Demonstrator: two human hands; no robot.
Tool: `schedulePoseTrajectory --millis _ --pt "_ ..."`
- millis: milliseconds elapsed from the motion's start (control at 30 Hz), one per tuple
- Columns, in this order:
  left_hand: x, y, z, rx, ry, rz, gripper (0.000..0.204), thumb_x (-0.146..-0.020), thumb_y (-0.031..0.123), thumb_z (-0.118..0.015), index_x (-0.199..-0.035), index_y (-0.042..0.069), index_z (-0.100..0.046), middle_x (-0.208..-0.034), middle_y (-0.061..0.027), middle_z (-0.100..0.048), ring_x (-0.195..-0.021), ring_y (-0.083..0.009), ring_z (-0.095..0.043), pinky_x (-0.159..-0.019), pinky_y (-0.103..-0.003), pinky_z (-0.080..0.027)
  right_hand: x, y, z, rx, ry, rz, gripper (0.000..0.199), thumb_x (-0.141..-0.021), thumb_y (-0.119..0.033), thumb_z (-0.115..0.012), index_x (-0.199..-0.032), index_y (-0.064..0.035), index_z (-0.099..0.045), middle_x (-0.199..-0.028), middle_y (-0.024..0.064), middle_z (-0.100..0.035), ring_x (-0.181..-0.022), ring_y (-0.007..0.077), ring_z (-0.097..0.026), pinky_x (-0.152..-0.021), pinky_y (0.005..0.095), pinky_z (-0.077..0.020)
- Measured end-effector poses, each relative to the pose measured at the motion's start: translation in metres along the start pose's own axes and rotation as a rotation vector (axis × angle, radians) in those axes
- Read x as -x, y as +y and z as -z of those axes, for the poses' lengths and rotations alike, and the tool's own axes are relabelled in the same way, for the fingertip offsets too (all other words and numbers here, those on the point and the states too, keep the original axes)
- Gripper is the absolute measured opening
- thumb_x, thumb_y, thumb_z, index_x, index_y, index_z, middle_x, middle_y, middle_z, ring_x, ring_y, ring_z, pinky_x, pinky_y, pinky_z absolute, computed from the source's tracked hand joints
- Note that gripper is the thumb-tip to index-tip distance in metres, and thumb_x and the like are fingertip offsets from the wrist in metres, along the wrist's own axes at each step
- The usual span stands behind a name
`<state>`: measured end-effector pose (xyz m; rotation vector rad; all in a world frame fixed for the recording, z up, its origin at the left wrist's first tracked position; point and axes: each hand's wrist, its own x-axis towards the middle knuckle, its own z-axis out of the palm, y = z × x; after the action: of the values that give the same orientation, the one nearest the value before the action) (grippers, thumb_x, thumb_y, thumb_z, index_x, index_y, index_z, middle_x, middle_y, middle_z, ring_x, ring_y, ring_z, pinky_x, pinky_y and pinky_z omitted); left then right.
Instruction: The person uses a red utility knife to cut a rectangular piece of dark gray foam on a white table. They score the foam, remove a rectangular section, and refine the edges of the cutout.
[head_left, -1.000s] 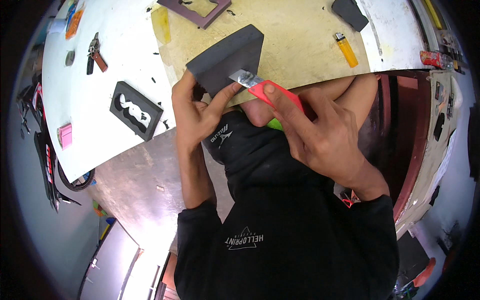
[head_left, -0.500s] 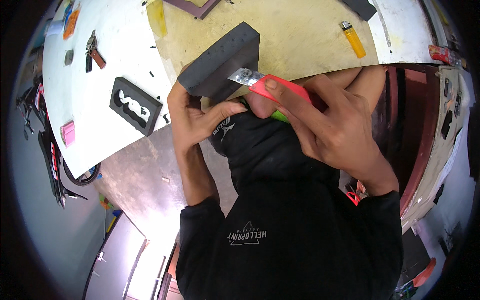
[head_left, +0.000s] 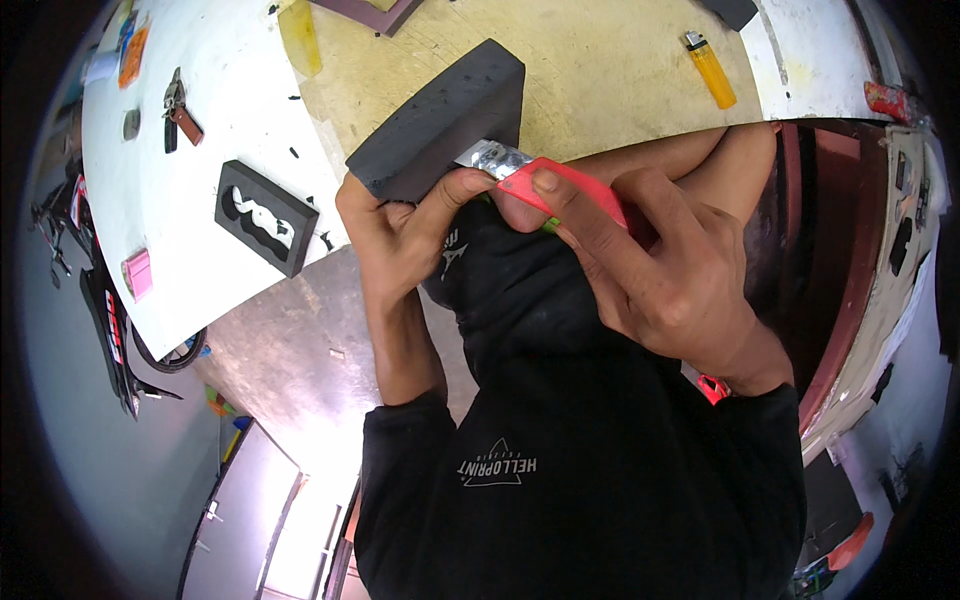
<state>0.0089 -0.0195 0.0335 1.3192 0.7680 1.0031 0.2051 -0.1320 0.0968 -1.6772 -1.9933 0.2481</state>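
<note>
Work in hand: we are trimming a dark grey foam block [head_left: 445,120] with a red utility knife [head_left: 560,190], in the upper centre of the frame.
Left hand: our left hand [head_left: 400,225] is clamped on the near end of the foam block, thumb stretched along its lower edge beside the blade.
Right hand: our right hand [head_left: 640,270] is closed around the knife handle, index finger pressed along its back.
Blade: the silver blade [head_left: 492,157] meets the lower right edge of the block; we cannot tell how deep it sits.
Block position: the block is tilted, its far end over the tan board [head_left: 600,70] at the top of the frame.
Progress, done: we judge the cut to be under way at one edge; the visible faces of the block look whole, with no cut-out.
Progress, left: the rest of that edge looks uncut, as far as we can see.
Reference piece: a black foam piece with a wavy cut-out [head_left: 265,217] lies on the white tabletop [head_left: 200,280] at left, well apart from the hands.
Loose items: a yellow lighter [head_left: 708,68] lies at upper right; small black scraps dot the tabletop.
</note>
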Motion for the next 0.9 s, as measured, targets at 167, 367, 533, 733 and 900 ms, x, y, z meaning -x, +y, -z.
schedulePoseTrajectory --millis 167,367,533,733,900 --pt "0.001 0.001 -0.005 -0.019 0.038 -0.008 0.040 -0.081 -0.003 -0.086 -0.117 -0.007 -0.070 -0.108 -0.0129 -0.076 -0.098 -0.0164 -0.069 -0.090 -0.029 -0.055 0.002 -0.005 -0.004 0.027 0.029 -0.012 0.055 -0.082 -0.008 -0.081 -0.136 -0.0097 -0.068 -0.080 0.0041 -0.046 -0.056 0.0129 -0.049 -0.045 0.0307 -0.0426" --pt "0.005 0.000 -0.005 -0.038 0.063 -0.043 0.041 -0.080 -0.002 -0.087 -0.117 -0.008 -0.070 -0.108 -0.0134 -0.076 -0.097 -0.0167 -0.070 -0.088 -0.029 -0.055 0.005 -0.005 -0.011 0.043 0.057 0.010 0.053 -0.084 -0.009 -0.080 -0.135 -0.0093 -0.069 -0.079 0.0037 -0.045 -0.057 0.0117 -0.048 -0.045 0.0304 -0.0422" --pt "0.005 0.000 -0.008 -0.037 0.095 -0.028 0.038 -0.081 -0.001 -0.087 -0.115 -0.007 -0.071 -0.106 -0.0128 -0.076 -0.095 -0.0162 -0.070 -0.087 -0.029 -0.055 0.006 -0.006 -0.012 0.063 0.056 -0.007 0.052 -0.083 -0.009 -0.081 -0.134 -0.0086 -0.069 -0.078 0.0038 -0.043 -0.058 0.0118 -0.047 -0.045 0.0299 -0.0417" --pt "0.007 0.000 -0.008 -0.069 0.116 -0.036 0.036 -0.081 0.000 -0.087 -0.113 -0.007 -0.072 -0.105 -0.0122 -0.076 -0.094 -0.0158 -0.070 -0.086 -0.029 -0.055 0.006 -0.013 -0.010 0.094 0.057 -0.023 0.050 -0.083 -0.008 -0.081 -0.132 -0.0079 -0.070 -0.078 0.0040 -0.043 -0.058 0.0125 -0.046 -0.045 0.0296 -0.0411" --pt "0.005 0.002 -0.012 -0.036 0.141 -0.031 0.034 -0.081 -0.002 -0.087 -0.111 -0.007 -0.073 -0.103 -0.0111 -0.076 -0.094 -0.0158 -0.070 -0.086 -0.028 -0.055 0.009 -0.015 -0.015 0.086 0.074 -0.037 0.050 -0.084 -0.006 -0.080 -0.133 -0.0082 -0.070 -0.079 0.0046 -0.046 -0.059 0.0131 -0.049 -0.046 0.0304 -0.0420"
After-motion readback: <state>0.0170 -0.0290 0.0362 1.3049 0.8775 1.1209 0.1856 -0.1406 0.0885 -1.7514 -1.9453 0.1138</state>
